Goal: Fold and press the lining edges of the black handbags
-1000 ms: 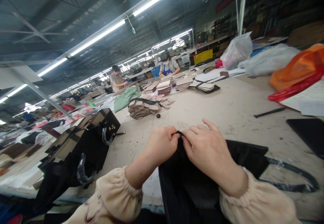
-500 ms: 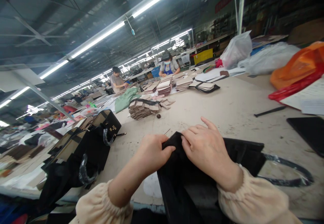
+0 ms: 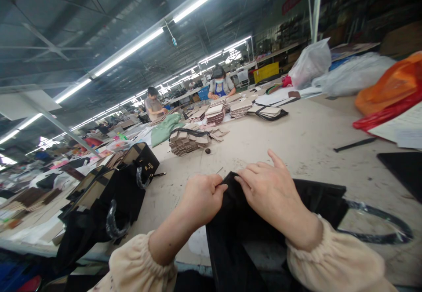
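Note:
A black handbag point(image 3: 245, 257) lies at the table's near edge, its opening toward me. One handle point(image 3: 392, 235), wrapped in clear plastic, loops out to the right. My left hand point(image 3: 202, 197) pinches the bag's upper corner between thumb and bent fingers. Just right of it, my right hand point(image 3: 267, 191) grips the same black edge with thumb and fingertips, the little finger raised. The corner sticks up between both hands. My right forearm covers part of the bag's middle.
At left stand several black bags point(image 3: 121, 191) with plastic-wrapped handles. Ahead are stacked board pieces point(image 3: 187, 141) and a green cloth point(image 3: 166, 129). On the right lie a black flat slab point(image 3: 402, 173), a thin dark tool point(image 3: 354, 144) and an orange bag point(image 3: 389, 85). Two people work farther back.
My left hand's fingers have curled tighter at the corner, and its thumb has drawn back slightly. The right hand has shifted a little along the edge. The whole view has moved slightly.

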`<state>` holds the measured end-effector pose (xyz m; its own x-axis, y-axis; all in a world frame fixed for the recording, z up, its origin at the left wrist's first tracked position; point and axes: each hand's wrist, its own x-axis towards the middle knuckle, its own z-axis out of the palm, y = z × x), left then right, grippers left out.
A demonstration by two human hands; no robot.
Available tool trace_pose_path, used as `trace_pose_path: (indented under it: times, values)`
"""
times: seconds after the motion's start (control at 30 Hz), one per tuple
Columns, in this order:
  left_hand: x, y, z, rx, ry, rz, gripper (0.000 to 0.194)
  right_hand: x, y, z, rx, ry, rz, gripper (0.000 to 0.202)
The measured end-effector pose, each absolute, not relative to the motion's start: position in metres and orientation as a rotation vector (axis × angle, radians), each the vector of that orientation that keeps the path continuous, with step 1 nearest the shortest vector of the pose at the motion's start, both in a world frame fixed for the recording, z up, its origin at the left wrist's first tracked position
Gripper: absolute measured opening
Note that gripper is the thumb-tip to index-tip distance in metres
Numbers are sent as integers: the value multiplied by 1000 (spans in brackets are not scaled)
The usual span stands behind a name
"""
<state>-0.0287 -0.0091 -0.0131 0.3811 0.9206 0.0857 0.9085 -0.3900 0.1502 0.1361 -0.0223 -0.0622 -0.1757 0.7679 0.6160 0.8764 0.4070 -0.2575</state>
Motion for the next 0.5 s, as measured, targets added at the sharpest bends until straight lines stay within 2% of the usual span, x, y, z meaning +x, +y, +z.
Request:
trace_pose_path:
  times: [0.33,0.5]
  values:
    - [-32,-11,-10,2509,1625,207,29,129,-26,-61,-1427,-1958,-227,21]
    - [-37,-14,-3,2333,1576,111,16,128,-26,-61,-1427,-1961,-214,18]
